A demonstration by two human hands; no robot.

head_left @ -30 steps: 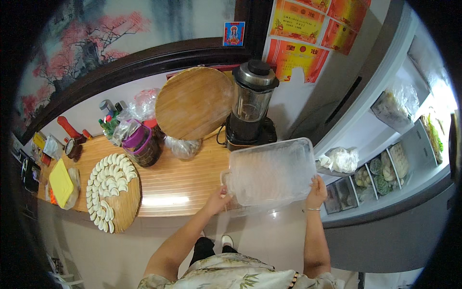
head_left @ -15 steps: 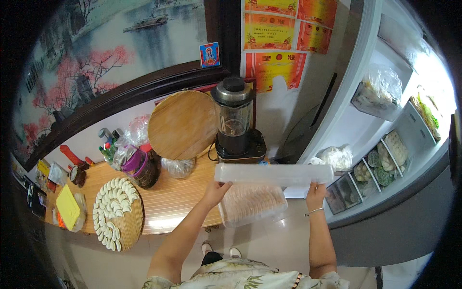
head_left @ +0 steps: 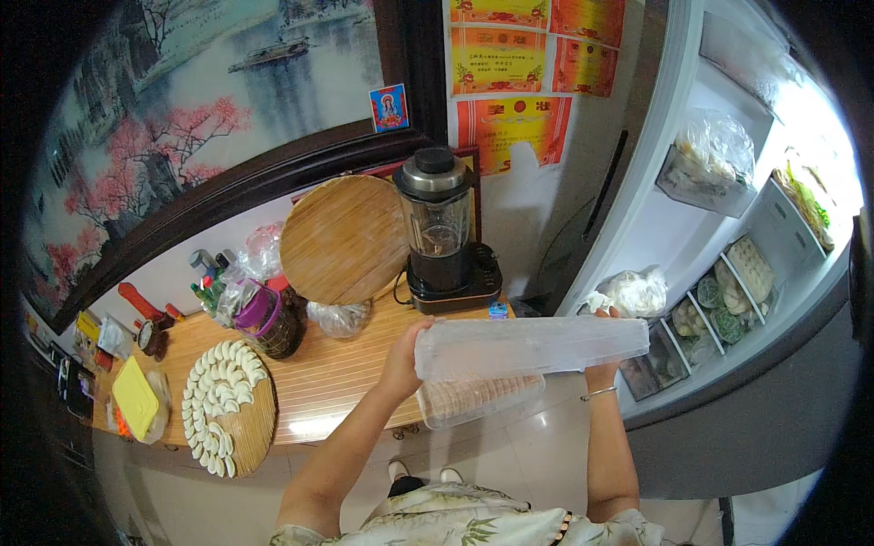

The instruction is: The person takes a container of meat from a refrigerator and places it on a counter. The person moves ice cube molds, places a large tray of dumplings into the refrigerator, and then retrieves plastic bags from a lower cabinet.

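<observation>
- Red and yellow rectangular posters (head_left: 514,64) hang above the blender (head_left: 442,232).
- My left hand (head_left: 405,350) and right hand (head_left: 603,364) grip the clear plastic tray (head_left: 528,348) at its ends, level before the open fridge (head_left: 728,237).
- A second container (head_left: 478,399) beneath is partly hidden.

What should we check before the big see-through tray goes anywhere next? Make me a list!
1. Both hands on the tray: left hand grips one end of the clear plastic tray, right hand the other. Ok.
2. Tray level: it tilts slightly, edge-on to the camera. Cannot tell.
3. What is under the tray: a second clear container hangs just below it; whether a hand holds it is hidden. Cannot tell.
4. Fridge door open: shelves show. Ok.
5. Free shelf space: shelves hold bags and packed boxes. Not ok.
6. Blender clear of the tray: apart, behind it. Ok.
</observation>
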